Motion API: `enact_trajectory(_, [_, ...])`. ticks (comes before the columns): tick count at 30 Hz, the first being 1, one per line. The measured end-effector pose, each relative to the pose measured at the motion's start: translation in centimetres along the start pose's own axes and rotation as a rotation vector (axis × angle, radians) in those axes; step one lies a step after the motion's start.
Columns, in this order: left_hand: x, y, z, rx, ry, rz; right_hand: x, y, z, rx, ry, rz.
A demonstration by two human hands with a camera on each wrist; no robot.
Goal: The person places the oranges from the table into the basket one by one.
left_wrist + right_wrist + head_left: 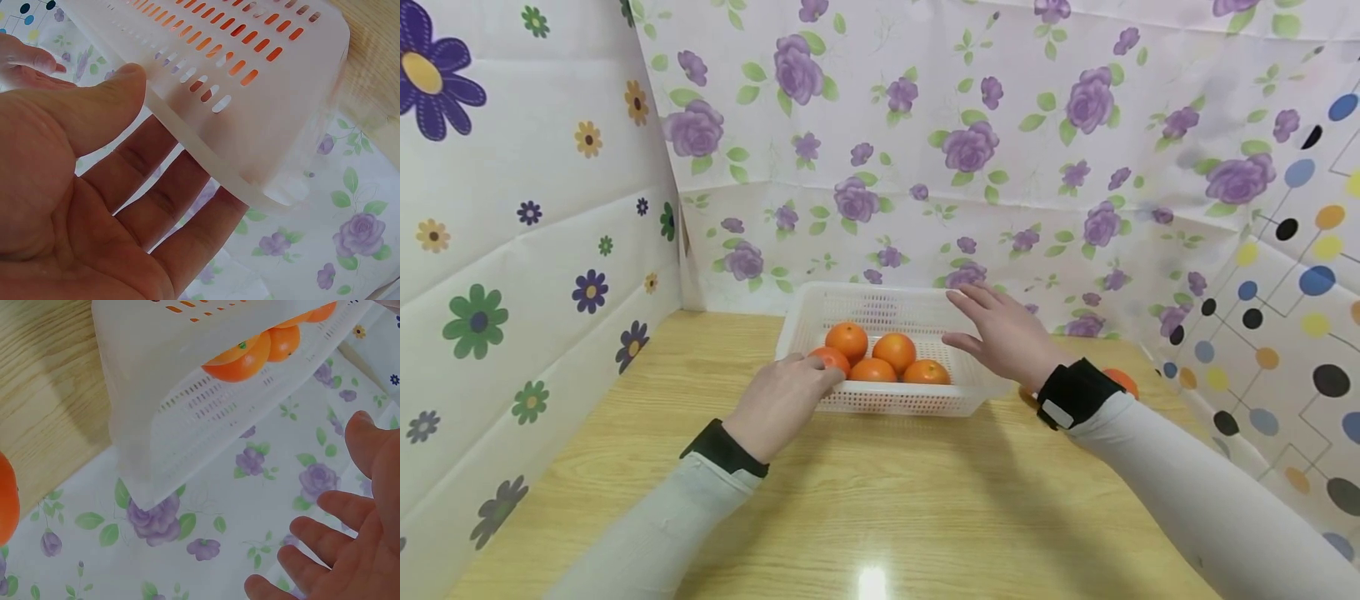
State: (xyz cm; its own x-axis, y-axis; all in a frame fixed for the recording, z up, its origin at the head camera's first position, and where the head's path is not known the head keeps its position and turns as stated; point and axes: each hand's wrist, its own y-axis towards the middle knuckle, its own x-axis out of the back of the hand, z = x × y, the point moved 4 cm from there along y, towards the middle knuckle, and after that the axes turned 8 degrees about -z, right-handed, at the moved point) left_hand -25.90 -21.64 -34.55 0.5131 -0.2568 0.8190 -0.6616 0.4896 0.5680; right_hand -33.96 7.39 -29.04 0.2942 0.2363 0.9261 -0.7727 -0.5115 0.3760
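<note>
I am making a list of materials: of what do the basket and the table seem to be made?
Basket: probably plastic, smooth; whitish, translucent-looking walls with regular slots. Table: wood or wood-look laminate, I cannot tell which; glossy, with grain lines and a bright reflection.

The basket [269, 125] hides fingertips of the left hand [62, 175]; the right wrist view's left edge crops an orange [7, 500].

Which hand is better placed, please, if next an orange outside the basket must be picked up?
Probably the right hand: it holds nothing and is nearer the orange outside, while the left hand grips the basket.
</note>
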Motion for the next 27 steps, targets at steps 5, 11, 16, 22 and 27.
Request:
enact_trajectory(5, [0.0,0.0,0.0,-0.011,0.005,-0.012,0.4,-0.9,0.0,-0.014,0.014,-0.013])
enact_trajectory(11, [0.3,0.0,-0.2,-0.008,-0.006,-0.024,0.7,-2.2,-0.2,-0.024,0.023,-0.039])
enact_trajectory(16, [0.4,-0.1,-0.2,-0.006,0.003,-0.012,0.9,-3.6,-0.8,-0.036,0.017,-0.053])
enact_trajectory(22, [0.4,0.0,-0.2,-0.011,0.016,-0.029,1.3,-4.7,-1.6,-0.042,-0.004,-0.066])
enact_trajectory(27, [0.3,0.0,-0.3,-0.007,0.018,-0.028,1.4,-5.5,-2.4,-0.083,-0.01,-0.06])
